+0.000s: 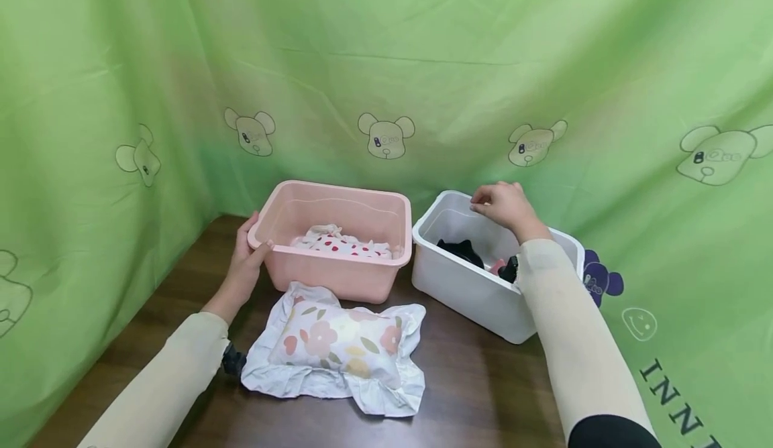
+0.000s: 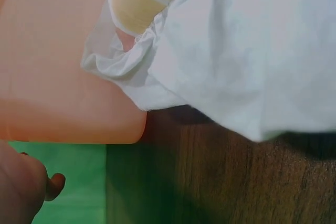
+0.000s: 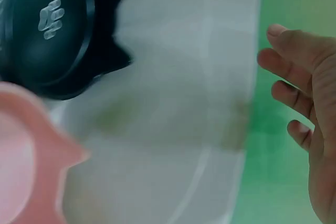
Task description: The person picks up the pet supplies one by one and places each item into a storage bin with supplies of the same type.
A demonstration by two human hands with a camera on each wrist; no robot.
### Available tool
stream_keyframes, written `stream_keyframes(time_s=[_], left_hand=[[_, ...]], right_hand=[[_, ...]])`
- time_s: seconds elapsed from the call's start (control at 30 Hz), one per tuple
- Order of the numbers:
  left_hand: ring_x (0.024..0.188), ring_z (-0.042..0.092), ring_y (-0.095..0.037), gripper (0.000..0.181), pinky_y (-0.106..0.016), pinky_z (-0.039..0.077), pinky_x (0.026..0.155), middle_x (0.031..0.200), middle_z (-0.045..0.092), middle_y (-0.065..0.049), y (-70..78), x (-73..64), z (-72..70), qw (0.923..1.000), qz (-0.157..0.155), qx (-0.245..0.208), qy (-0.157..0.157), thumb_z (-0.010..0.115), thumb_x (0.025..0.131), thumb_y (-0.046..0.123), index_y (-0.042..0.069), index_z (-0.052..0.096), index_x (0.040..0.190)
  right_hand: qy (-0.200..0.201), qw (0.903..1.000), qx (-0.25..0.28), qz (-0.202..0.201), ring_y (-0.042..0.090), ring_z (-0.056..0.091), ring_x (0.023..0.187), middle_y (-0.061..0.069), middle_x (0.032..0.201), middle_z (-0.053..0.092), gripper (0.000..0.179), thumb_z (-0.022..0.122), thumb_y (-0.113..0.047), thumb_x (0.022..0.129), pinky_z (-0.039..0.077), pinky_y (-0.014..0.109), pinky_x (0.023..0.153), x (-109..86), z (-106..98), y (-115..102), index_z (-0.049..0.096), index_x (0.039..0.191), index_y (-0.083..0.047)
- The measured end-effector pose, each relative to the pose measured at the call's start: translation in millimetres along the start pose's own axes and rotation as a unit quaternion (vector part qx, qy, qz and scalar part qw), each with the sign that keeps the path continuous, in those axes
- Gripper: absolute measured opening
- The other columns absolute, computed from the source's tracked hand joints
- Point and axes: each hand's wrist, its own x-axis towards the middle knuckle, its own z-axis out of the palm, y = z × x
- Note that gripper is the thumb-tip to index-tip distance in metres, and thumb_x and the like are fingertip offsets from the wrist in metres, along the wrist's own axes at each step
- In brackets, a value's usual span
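- While green fabric (image 1: 386, 32) printed with bear heads hangs behind and to the sides, a brown table (image 1: 483, 401) spreads below.
- White tub (image 1: 468, 294): on the right, set at an angle.
- Pink tub (image 1: 338, 277): upright, just beside the white tub, on its left.
- Floral pillow (image 1: 338, 347): white-ruffled, lying flat just in front of the pink tub.
- Left hand (image 1: 243, 267): grips the pink tub's near left corner, thumb at the rim.
- Right hand (image 1: 507, 206): over the white tub near its far rim, fingers loosely bent, thumb close to them, 0 things held.
- Red-spotted cloth (image 1: 344, 243): inside the pink tub.
- Black eared dish (image 3: 50, 30) and pink pointed piece (image 3: 50, 150): 2 things inside the white tub.
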Motion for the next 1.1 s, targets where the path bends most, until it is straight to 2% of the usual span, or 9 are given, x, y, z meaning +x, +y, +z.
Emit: stream_keyframes(time_s=[0.17, 0.43, 0.6, 0.73, 0.9, 1.1], left_hand=[[0.152, 0.025, -0.031, 0.065, -0.013, 0.029, 0.113, 0.169, 0.018, -0.008, -5.7, 3.0, 3.3, 1.0000, 0.001, -0.005, 0.001, 0.049, 0.102, -0.001, 0.004, 0.018, 0.159], [0.152, 0.026, -0.031, 0.064, -0.021, 0.027, 0.119, 0.169, 0.019, -0.008, -7.8, 3.9, 3.8, 1.0000, -0.001, 0.005, 0.007, 0.049, 0.102, -0.001, 0.004, 0.019, 0.159], [0.151, 0.026, -0.032, 0.064, -0.015, 0.029, 0.115, 0.169, 0.018, -0.008, -4.4, 2.9, -0.5, 0.9997, -0.003, 0.021, 0.007, 0.049, 0.103, 0.001, 0.006, 0.018, 0.159], [0.152, 0.025, -0.032, 0.065, -0.012, 0.029, 0.113, 0.169, 0.017, -0.008, -4.5, 0.8, -1.9, 0.9997, -0.007, 0.021, 0.005, 0.049, 0.103, 0.002, 0.006, 0.017, 0.159], [0.152, 0.024, -0.031, 0.065, -0.009, 0.029, 0.111, 0.170, 0.017, -0.008, -6.6, -1.4, -1.0, 0.9998, -0.007, 0.018, 0.001, 0.049, 0.103, 0.001, 0.005, 0.017, 0.159], [0.149, 0.027, -0.032, 0.066, -0.007, 0.030, 0.107, 0.168, 0.019, -0.011, -2.1, 0.6, -1.9, 0.9997, -0.011, 0.020, 0.004, 0.048, 0.103, 0.001, 0.007, 0.015, 0.160]], right_hand=[[0.034, 0.9992, 0.021, 0.005, 0.030, 0.058, 0.096, 0.010, 0.097, 0.077, 0.013, 0.078, -0.020, 0.091, 0.028, 0.051, 0.095, -1.8, -21, -7, 0.076, 0.099, -0.010], [0.034, 0.9992, 0.014, 0.014, 0.030, 0.057, 0.104, 0.009, 0.102, 0.075, 0.018, 0.077, -0.024, 0.092, 0.027, 0.052, 0.104, -11.1, -43, -22, 0.076, 0.105, -0.011], [0.011, 0.9992, 0.032, 0.021, 0.034, 0.055, 0.117, 0.010, 0.112, 0.074, 0.025, 0.077, -0.028, 0.092, 0.021, 0.062, 0.114, -21.8, -55, -48, 0.074, 0.111, -0.011], [0.005, 0.9988, 0.048, 0.014, 0.035, 0.054, 0.120, 0.010, 0.113, 0.074, 0.026, 0.078, -0.027, 0.092, 0.018, 0.065, 0.117, -35.6, -62, -71, 0.074, 0.113, -0.012], [0.017, 0.9979, 0.062, -0.006, 0.033, 0.056, 0.118, 0.008, 0.112, 0.075, 0.026, 0.080, -0.026, 0.090, 0.024, 0.062, 0.113, -57.7, -61, -95, 0.076, 0.112, -0.012], [0.013, 0.9935, 0.112, -0.014, 0.031, 0.055, 0.121, 0.006, 0.116, 0.074, 0.027, 0.080, -0.027, 0.090, 0.037, 0.056, 0.107, -82.5, -52, -124, 0.075, 0.113, -0.014]])
